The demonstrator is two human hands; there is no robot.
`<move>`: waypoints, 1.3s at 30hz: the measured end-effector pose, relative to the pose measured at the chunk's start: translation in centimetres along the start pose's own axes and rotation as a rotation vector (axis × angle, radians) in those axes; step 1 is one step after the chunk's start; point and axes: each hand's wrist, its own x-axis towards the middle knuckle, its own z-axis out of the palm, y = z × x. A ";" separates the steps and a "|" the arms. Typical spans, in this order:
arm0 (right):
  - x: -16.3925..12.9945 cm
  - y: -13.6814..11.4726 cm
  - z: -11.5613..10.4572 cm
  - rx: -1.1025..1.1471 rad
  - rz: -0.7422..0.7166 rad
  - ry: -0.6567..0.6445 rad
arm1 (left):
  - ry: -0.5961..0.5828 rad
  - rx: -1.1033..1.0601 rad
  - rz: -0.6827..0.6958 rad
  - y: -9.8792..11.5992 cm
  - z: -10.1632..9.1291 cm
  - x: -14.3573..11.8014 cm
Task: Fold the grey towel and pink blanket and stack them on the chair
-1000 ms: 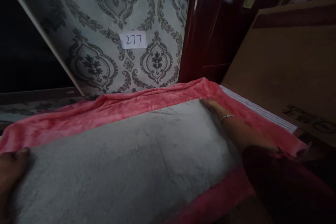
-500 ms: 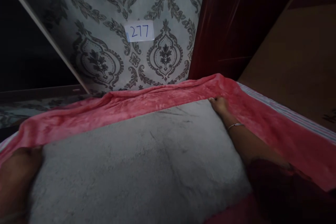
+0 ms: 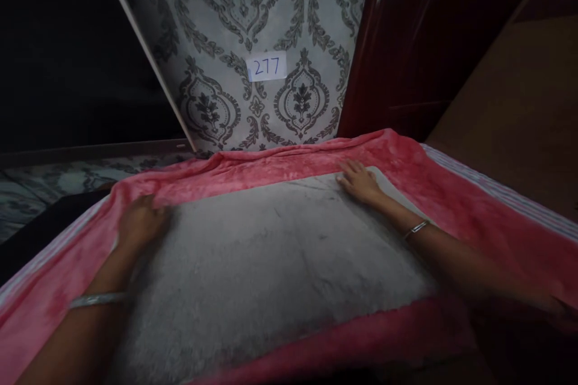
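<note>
A: Item one, far left?

B: Dark doorway or recess, nothing legible in it. Below it, a strip of patterned floor [image 3: 54,183].

A: Next.

B: Left hand [image 3: 141,222], palm down, fingers spread loosely, gripping nothing. It rests at the far left corner of the grey blanket [image 3: 271,258], right where the grey meets the pink blanket [image 3: 253,168]. A silver bangle [image 3: 97,299] sits on that wrist.

A: The blankets themselves?

B: Grey blanket lies flat in the middle, on top of the pink one. The pink shows as a border along the far side, both flanks and the near edge.

A: Behind them?

B: Wallpaper [image 3: 235,18], grey with a dark damask pattern. A white label [image 3: 266,66] reading 277 is stuck to it.

A: Right of centre?

B: Right hand [image 3: 359,181], flat, fingers apart, pressed on the far right corner of the grey blanket, holding nothing. A thin bracelet [image 3: 416,228] on that wrist.

A: Far right?

B: Dark red door [image 3: 406,48], then a brown cardboard panel [image 3: 524,102]. A striped sheet edge [image 3: 497,191] shows beside the pink blanket.
</note>
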 end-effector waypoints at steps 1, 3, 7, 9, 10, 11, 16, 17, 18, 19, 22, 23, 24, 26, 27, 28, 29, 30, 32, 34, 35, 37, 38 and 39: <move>-0.6 -1.3 0.6 -0.024 -0.076 -0.038 | -0.085 0.012 0.087 1.6 0.5 -0.6; -1.6 -3.5 1.8 -0.072 -0.195 -0.101 | -0.199 0.035 0.335 5.0 1.8 -2.4; -2.9 -5.4 3.9 -0.100 -0.252 -0.155 | -0.276 0.063 0.453 8.7 4.6 -5.9; -3.0 -5.3 4.4 -0.090 -0.248 -0.162 | -0.286 0.052 0.451 8.7 5.3 -6.7; -3.0 -5.2 4.5 -0.084 -0.251 -0.162 | -0.287 0.045 0.451 8.5 5.5 -6.8; -3.0 -5.2 4.5 -0.075 -0.255 -0.162 | -0.288 0.037 0.446 8.3 5.5 -6.8; -2.5 -4.9 4.3 -0.019 -0.272 -0.157 | -0.305 0.000 0.431 8.1 5.1 -6.3; -2.4 -4.5 4.3 -0.011 -0.276 -0.154 | -0.302 -0.003 0.431 8.1 4.9 -6.3; -2.1 -3.8 4.2 -0.008 -0.270 -0.150 | -0.296 -0.001 0.431 8.1 4.7 -6.3; -1.8 -3.0 4.1 -0.012 -0.250 -0.144 | -0.286 0.008 0.422 7.9 4.4 -6.3; -1.0 0.9 3.7 -0.036 -0.107 -0.123 | -0.233 0.082 0.284 6.5 3.2 -5.8; -0.7 2.3 3.5 -0.039 -0.046 -0.117 | -0.232 0.110 0.193 5.8 2.8 -5.5; -0.5 3.6 3.4 -0.039 0.013 -0.110 | -0.246 0.128 0.098 5.1 2.4 -5.1; -0.2 5.6 3.1 -0.031 0.120 -0.093 | -0.302 0.133 -0.057 3.6 2.0 -4.4; -0.2 6.3 3.0 -0.026 0.163 -0.083 | -0.325 0.126 -0.106 3.0 1.9 -4.0; -0.1 6.7 3.0 -0.019 0.198 -0.075 | -0.333 0.115 -0.137 2.6 1.9 -3.7; -0.1 6.9 3.0 -0.012 0.223 -0.068 | -0.328 0.104 -0.155 2.2 1.9 -3.5; -0.1 6.9 3.0 -0.006 0.241 -0.063 | -0.315 0.096 -0.170 2.0 2.0 -3.3; -0.2 6.7 3.1 -0.003 0.255 -0.054 | -0.297 0.074 -0.187 1.7 2.1 -3.2; -0.3 6.3 3.1 -0.005 0.254 -0.045 | -0.276 0.056 -0.190 1.3 2.0 -3.2; -0.4 6.1 3.2 -0.005 0.251 -0.040 | -0.264 0.054 -0.197 1.0 1.9 -3.3; -0.4 5.9 3.1 -0.006 0.252 -0.039 | -0.245 0.062 -0.230 0.2 1.4 -3.5; -0.5 5.9 3.0 -0.006 0.251 -0.041 | -0.244 0.068 -0.257 -0.4 1.1 -3.5; -0.5 6.0 2.8 -0.007 0.245 -0.045 | -0.251 0.069 -0.282 -1.1 0.8 -3.7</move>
